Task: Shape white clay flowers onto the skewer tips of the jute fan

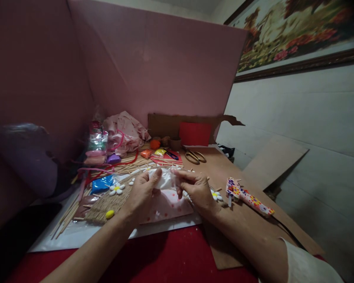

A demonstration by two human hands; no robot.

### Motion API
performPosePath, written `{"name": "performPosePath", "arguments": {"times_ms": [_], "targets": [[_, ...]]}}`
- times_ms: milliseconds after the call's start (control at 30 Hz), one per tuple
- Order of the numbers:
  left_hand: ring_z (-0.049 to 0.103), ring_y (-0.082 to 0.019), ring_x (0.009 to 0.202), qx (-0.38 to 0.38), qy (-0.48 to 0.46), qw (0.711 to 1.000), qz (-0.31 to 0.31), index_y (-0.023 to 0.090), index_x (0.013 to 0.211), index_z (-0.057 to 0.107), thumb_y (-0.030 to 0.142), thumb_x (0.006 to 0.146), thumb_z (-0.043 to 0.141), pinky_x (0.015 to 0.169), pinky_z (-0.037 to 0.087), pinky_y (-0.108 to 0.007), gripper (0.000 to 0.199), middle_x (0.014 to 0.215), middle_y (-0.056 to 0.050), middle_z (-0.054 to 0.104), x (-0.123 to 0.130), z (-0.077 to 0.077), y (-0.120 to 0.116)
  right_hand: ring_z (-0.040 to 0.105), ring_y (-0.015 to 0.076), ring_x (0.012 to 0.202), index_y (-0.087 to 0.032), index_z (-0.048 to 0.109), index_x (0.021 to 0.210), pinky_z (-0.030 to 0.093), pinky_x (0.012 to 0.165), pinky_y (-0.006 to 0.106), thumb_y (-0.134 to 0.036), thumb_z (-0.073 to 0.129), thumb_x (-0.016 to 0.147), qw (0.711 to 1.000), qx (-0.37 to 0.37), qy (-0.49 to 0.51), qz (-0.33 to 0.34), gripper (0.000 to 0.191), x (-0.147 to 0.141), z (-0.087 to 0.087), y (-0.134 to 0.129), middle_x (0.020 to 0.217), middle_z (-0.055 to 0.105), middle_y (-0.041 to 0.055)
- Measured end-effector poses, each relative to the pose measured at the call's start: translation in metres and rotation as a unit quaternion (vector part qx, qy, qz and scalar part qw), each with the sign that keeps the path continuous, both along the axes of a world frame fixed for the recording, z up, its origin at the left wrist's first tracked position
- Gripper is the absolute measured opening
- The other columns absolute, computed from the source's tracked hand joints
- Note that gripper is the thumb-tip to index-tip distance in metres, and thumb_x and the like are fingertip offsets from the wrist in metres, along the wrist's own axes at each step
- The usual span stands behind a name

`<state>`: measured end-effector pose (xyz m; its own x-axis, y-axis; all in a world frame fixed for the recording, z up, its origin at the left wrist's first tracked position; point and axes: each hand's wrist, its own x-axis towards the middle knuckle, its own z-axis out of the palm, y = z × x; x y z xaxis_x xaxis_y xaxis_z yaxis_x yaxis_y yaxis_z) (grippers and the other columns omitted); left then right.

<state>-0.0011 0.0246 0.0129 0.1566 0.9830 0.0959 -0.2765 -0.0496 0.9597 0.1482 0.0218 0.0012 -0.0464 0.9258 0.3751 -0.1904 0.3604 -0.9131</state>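
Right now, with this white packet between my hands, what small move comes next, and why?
Perhaps pinch a little from the white packet in clear plastic: your left hand and right hand both hold it, and the yellow oval lump has no petals around it, unlike the white-petalled, yellow-centred flower nearby.

Left hand (143, 188), right hand (198, 192) — both pinching, close together.

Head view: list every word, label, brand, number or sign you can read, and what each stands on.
No text can be read.
White packet in the left hand and right hand: nothing legible.
Blue packet: nothing legible.
Glue gun: flower pattern, no readable words.
Black item by the wall: pale marks, too small and blurred to read.
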Motion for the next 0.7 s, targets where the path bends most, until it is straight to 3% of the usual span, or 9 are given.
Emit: {"name": "performPosePath", "arguments": {"times_ms": [300,500,700], "targets": [[0.037,-0.006,0.041,0.005,0.003,1.0,0.03,0.017,0.067,0.054,0.051,0.067,0.068,0.039,0.026,-0.018,0.037,0.052,0.005,0.049,0.0012,-0.0018,0.0011,0.046,0.0058,0.039,-0.023,0.072,0.096,0.04,0.039,0.019,-0.013,0.061,0.068,1.0,0.023,-0.014,0.015,0.031,-0.0019,-0.0085,0.003,0.047,0.055,-0.006],[0.046,-0.007,0.047,-0.01,-0.008,0.999,0.042,0.016,0.069,0.054,0.05,0.063,0.071,0.046,0.035,-0.018,0.039,0.057,0.003,0.055,0.0033,-0.0003,-0.0021,0.045,0.0055,0.038,-0.021,0.074,0.091,0.04,0.037,0.018,-0.014,0.061,0.068,0.999,0.0,-0.004,0.052,0.028,-0.0022,-0.0034,0.0007,0.043,0.052,-0.0066],[0.046,-0.007,0.044,-0.019,-0.034,0.998,0.054,0.017,0.069,0.052,0.046,0.066,0.07,0.043,0.033,-0.018,0.034,0.054,0.004,0.053,0.0054,-0.0011,-0.0033,0.046,0.0052,0.039,-0.021,0.075,0.085,0.038,0.038,0.018,-0.01,0.056,0.066,0.999,0.028,-0.01,0.046,0.029,-0.0016,-0.0024,0.0003,0.048,0.054,-0.0054]]}}
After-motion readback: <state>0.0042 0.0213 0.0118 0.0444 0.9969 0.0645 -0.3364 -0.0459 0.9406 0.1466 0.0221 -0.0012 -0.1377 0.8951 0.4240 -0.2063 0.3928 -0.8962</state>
